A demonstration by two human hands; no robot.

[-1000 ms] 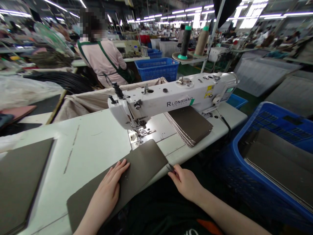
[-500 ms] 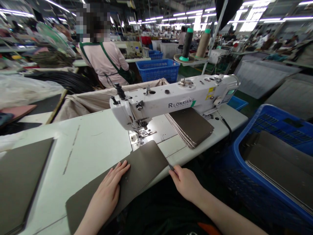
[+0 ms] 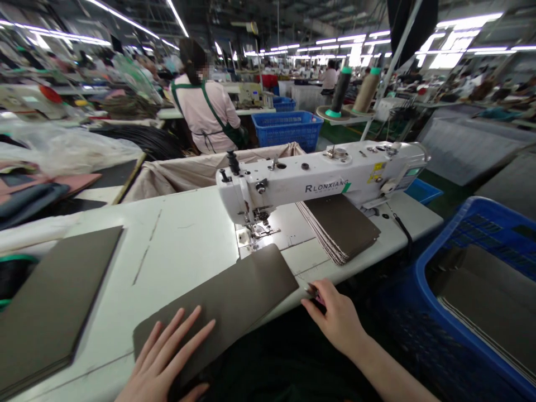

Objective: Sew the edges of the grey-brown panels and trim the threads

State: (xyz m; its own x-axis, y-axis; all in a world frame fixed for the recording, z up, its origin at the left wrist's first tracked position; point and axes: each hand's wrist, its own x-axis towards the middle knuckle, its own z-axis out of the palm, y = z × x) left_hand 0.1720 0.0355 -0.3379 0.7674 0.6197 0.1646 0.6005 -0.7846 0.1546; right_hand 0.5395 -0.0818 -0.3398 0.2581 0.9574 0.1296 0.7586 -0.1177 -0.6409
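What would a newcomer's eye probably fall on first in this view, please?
Probably the white sewing machine, lettered RLONXIANG, on the pale table just right of center. In front of it, the left hand lies spread on a gray-brown panel, while the right hand holds a small tool near the panel's right corner. At the right stands a blue basket with similar pieces inside.

Olive-grey panel (image 3: 240, 290), pale-green tabletop (image 3: 196, 240).

Left hand (image 3: 163, 363) slid back, fingers (image 3: 178, 333) spread; tool (image 3: 312, 290) in right hand (image 3: 338, 317) off panel (image 3: 238, 293) corner.
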